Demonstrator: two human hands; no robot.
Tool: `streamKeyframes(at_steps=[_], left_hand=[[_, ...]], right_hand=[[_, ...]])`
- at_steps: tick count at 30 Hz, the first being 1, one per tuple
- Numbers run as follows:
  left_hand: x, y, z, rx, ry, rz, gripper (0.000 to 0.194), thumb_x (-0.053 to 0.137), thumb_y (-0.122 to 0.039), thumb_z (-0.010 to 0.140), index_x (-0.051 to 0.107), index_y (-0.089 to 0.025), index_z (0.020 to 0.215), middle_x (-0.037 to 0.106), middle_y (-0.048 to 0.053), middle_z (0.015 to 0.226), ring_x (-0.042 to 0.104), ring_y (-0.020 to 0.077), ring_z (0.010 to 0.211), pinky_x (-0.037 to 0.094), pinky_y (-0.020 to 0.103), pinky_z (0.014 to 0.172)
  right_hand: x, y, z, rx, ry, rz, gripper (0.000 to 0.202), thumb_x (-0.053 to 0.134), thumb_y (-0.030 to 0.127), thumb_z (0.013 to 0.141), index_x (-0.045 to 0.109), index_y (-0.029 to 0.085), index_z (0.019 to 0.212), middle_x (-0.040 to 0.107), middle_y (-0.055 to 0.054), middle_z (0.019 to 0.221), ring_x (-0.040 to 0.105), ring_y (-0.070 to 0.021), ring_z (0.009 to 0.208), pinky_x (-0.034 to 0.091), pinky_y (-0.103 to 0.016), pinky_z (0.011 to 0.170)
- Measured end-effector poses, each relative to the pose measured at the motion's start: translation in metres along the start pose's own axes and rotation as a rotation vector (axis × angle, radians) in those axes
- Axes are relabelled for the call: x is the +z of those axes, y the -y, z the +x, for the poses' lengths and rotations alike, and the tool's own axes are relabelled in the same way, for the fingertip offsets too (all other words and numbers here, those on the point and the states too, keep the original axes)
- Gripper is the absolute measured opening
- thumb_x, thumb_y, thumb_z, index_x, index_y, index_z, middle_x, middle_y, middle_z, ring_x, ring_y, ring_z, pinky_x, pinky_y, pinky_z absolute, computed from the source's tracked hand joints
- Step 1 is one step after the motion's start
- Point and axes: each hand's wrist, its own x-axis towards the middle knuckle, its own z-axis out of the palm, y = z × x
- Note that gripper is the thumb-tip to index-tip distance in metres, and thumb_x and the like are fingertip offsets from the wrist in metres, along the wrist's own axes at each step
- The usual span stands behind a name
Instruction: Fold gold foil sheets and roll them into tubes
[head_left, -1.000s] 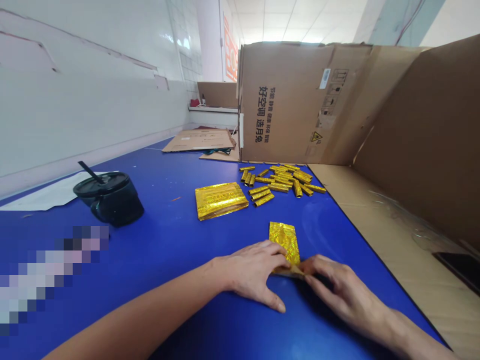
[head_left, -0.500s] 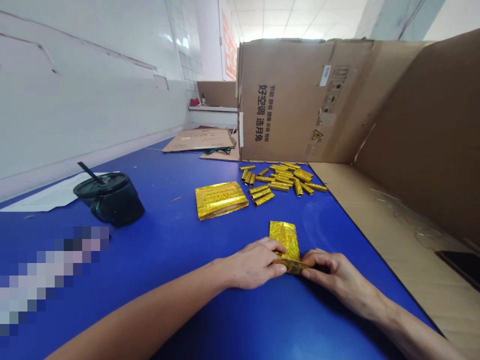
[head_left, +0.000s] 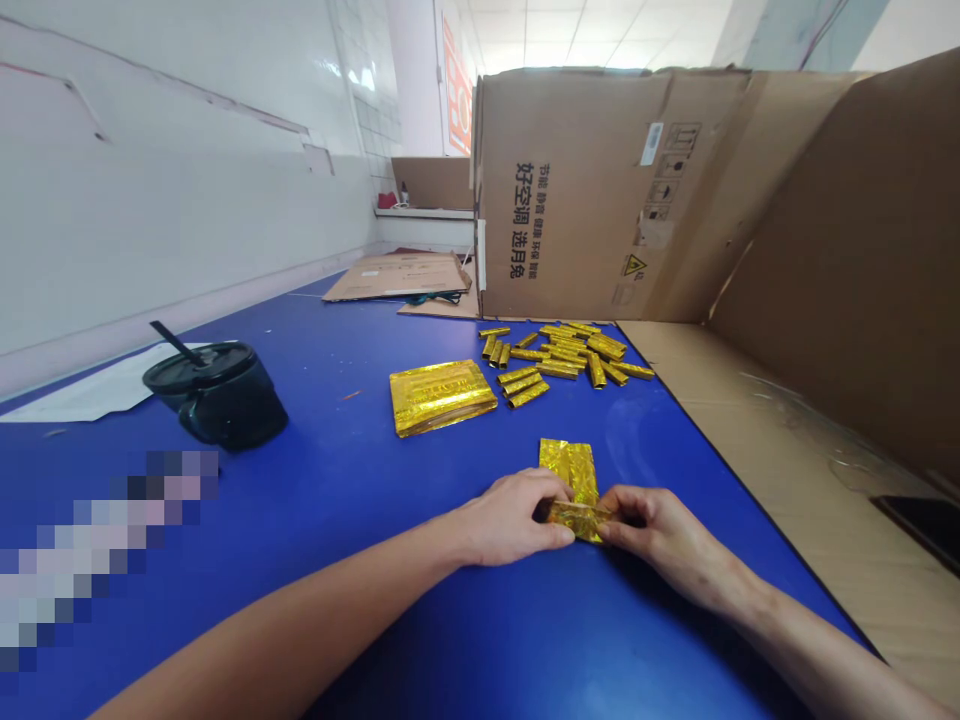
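Observation:
A gold foil sheet lies on the blue table, its near end folded over into a flat roll. My left hand pinches the left end of that folded part, thumb in front and fingers behind. At its right end, my right hand grips the foil between thumb and fingers. Beyond the hands, to the left, rests a stack of flat gold foil sheets. Several small gold rolls are gathered farther back, near the cardboard box.
A dark lidded mug stands at the left, beside white paper. A large cardboard box rises behind the rolls, and cardboard borders the table on the right. Flat cardboard pieces lie at the back left.
The folded near end of the foil has turned over, showing a wider face. My right hand has shifted slightly left and up; my left hand stays on its end.

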Motion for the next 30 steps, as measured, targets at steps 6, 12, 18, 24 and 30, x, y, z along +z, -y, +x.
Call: streamKeyframes(at_steps=[6,12,18,24,30], left_hand=[[0.0,0.0,0.001,-0.005,0.014,-0.047,0.012,0.053,-0.02,0.074,0.06,-0.015,0.081,0.056,0.003,0.108,0.051,0.016,0.098,0.037,0.025,0.087],[0.004,0.002,0.001,-0.059,-0.019,-0.029,0.011,0.052,-0.021,0.073,0.061,-0.015,0.077,0.054,0.002,0.111,0.05,0.017,0.101,0.037,0.026,0.089],[0.008,-0.003,-0.001,-0.117,-0.101,0.073,0.013,0.052,-0.021,0.073,0.062,-0.017,0.079,0.053,0.003,0.108,0.046,0.0189,0.102,0.035,0.03,0.091],[0.012,-0.004,-0.003,-0.147,-0.164,0.042,0.01,0.055,-0.025,0.073,0.061,-0.018,0.076,0.051,0.002,0.104,0.046,0.0172,0.096,0.036,0.03,0.088],[0.011,-0.002,-0.007,-0.137,-0.174,0.263,0.022,0.054,-0.04,0.075,0.061,-0.019,0.073,0.051,0.003,0.089,0.044,0.019,0.088,0.037,0.033,0.08]], right_hand=[[-0.001,0.004,0.003,0.019,0.022,-0.003,0.008,0.053,0.024,0.069,0.052,0.016,0.067,0.048,0.005,0.057,0.039,-0.0085,0.051,0.033,-0.021,0.049],[0.0,0.004,0.009,0.019,0.057,0.036,0.007,0.054,0.021,0.067,0.049,0.016,0.067,0.045,0.005,0.056,0.036,-0.0074,0.05,0.03,-0.02,0.046],[0.0,-0.002,0.01,-0.004,0.044,-0.041,0.006,0.053,0.019,0.067,0.05,0.016,0.072,0.05,0.004,0.059,0.041,-0.0086,0.051,0.033,-0.02,0.047],[-0.001,-0.001,0.011,-0.001,0.046,-0.139,0.008,0.053,0.019,0.068,0.053,0.016,0.075,0.054,0.003,0.061,0.044,-0.0094,0.052,0.035,-0.019,0.048],[-0.003,0.006,0.009,0.007,0.064,-0.204,0.01,0.052,0.021,0.068,0.058,0.017,0.076,0.055,0.003,0.062,0.045,-0.0107,0.055,0.034,-0.02,0.049]])
